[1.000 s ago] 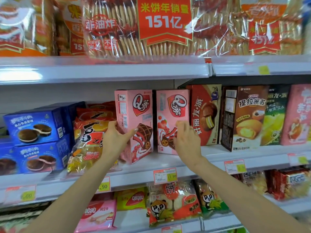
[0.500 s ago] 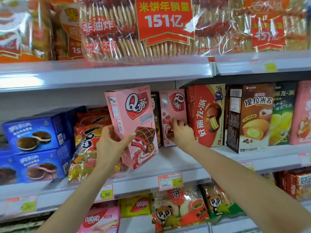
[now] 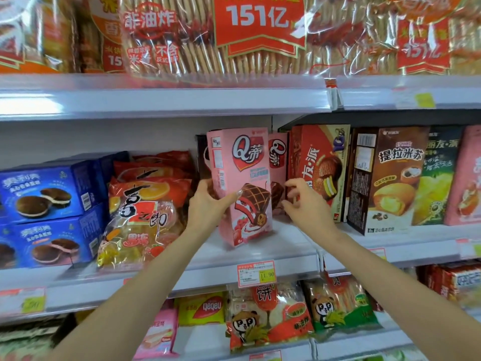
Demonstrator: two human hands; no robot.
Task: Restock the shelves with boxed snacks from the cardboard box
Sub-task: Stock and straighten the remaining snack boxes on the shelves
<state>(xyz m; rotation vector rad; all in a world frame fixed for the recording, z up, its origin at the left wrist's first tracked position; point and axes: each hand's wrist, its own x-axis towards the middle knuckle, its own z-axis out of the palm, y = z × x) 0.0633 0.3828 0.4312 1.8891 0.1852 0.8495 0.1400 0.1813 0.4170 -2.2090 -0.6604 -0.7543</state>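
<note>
Bright, even store light fills the snack aisle, washing the white front rail of the upper shelf [image 3: 78, 100] into glare at the left and sparking off the clear wrap of the rice cracker bags [image 3: 338, 48]. A dark band sits beneath that shelf at the right. The wide lens bows the shelf lines and print softens toward the corners and lower edge, while the pink box [image 3: 242, 183] at centre reads fairly sharp.
</note>
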